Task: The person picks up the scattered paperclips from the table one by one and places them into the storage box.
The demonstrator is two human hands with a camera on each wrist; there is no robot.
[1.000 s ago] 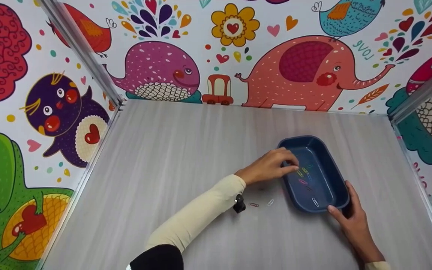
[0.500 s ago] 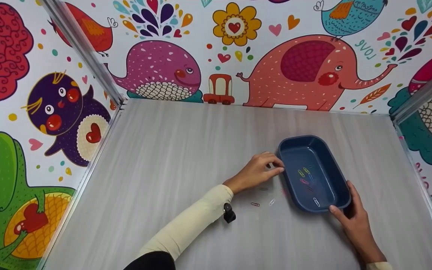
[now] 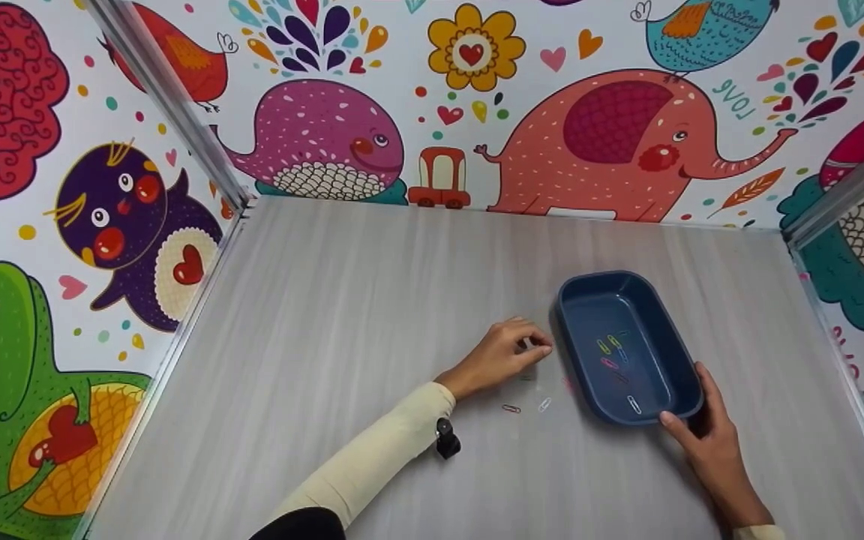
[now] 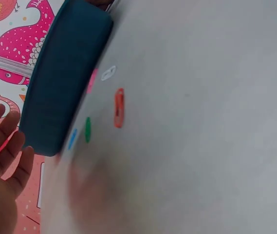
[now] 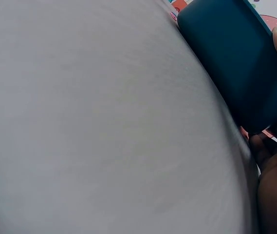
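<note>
A dark blue plastic tray (image 3: 668, 322) stands on the table, with several coloured paper clips inside, among them a white paper clip (image 3: 634, 405) and a pink paper clip (image 3: 609, 364). My right hand (image 3: 713, 446) grips its near right corner, thumb on the rim. Left of the tray, apart from it, my left hand (image 3: 498, 356) hovers with loosely bent fingers; the left wrist view shows nothing held. On the table below that hand lie a red paper clip (image 4: 119, 108), a white paper clip (image 4: 108, 73), a green paper clip (image 4: 87, 129), a blue paper clip (image 4: 72, 139) and a pink paper clip (image 4: 92, 81).
The grey wood-grain table (image 3: 372, 300) is bounded by walls printed with cartoon animals. Metal rails (image 3: 169, 105) run along the corners. A small black device (image 3: 447, 439) sits at the left wrist, over a cream sleeve (image 3: 376, 442).
My left hand has moved out from over the tray, leftward and slightly nearer, to above the loose paper clips. The right hand has kept its hold on the tray.
</note>
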